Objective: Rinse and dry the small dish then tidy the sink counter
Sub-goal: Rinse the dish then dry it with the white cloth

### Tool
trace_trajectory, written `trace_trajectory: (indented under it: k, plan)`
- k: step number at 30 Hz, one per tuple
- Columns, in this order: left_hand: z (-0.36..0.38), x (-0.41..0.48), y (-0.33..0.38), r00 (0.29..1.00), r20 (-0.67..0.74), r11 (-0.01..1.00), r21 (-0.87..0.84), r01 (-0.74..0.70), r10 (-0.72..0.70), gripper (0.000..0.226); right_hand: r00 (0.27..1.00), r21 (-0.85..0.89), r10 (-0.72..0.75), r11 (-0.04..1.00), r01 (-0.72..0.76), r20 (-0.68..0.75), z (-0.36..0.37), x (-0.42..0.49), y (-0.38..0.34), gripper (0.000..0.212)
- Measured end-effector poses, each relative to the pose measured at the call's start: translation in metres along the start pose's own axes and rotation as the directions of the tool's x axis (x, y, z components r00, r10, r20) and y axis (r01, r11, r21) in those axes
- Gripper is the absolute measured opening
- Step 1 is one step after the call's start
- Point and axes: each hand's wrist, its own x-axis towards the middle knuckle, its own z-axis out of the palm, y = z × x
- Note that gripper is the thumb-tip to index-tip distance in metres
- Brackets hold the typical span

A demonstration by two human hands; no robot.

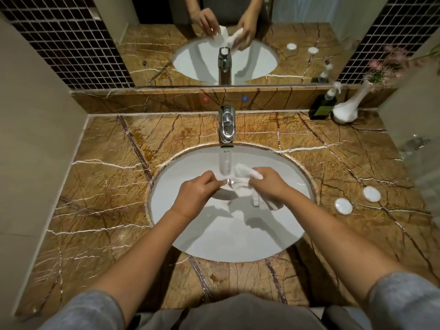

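Over the white sink basin (181,225), my left hand (194,195) pinches the edge of a small white dish (223,182). Most of the dish is hidden between my hands; the mirror shows it as a flat white piece. My right hand (270,184) is closed on a crumpled white cloth (245,173) pressed against the dish, with a loose end of the cloth hanging down toward the basin. Both hands are just in front of the spout, above the drain.
A chrome faucet (227,126) stands at the back of the basin. Two small round white discs (343,206) (371,194) lie on the brown marble counter (100,186) to the right. A dark pump bottle (322,107) and a white flower vase (345,111) stand at the back right corner.
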Motion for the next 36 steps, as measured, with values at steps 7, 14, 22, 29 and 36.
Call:
trace_trajectory:
  k: [7, 14, 22, 29, 36]
  plan:
    - [0.012, -0.004, -0.004, 0.959, 0.055, 0.945, -0.163, 0.284, -0.278, 0.065, 0.949, 0.022, -0.314, 0.949, 0.314, -0.005, 0.023, -0.029, -0.006, 0.029]
    - [0.035, -0.015, -0.003, 0.844, 0.104, 0.798, -0.281, 0.533, -0.527, 0.009, 0.995, -0.062, -0.049, 0.997, 0.044, -0.081, 0.036, -0.024, 0.011, 0.021]
    - [0.047, -0.002, 0.001, 0.363, 0.511, -0.063, -0.64, 0.766, -0.779, 0.019, 0.922, 0.122, -0.062, 0.986, 0.117, -0.383, 0.051, -0.033, 0.0, 0.015]
    - [0.046, -0.004, 0.013, 0.474, 0.662, -0.256, -0.701, 0.665, -0.581, 0.037, 0.928, -0.319, -0.305, 0.92, 0.229, -0.213, 0.069, -0.042, 0.0, 0.046]
    - [0.034, 0.0, 0.006, 0.446, 0.686, -0.341, -0.696, 0.632, -0.575, 0.045, 0.909, -0.396, -0.41, 0.849, 0.351, -0.074, 0.071, -0.041, -0.015, 0.06]
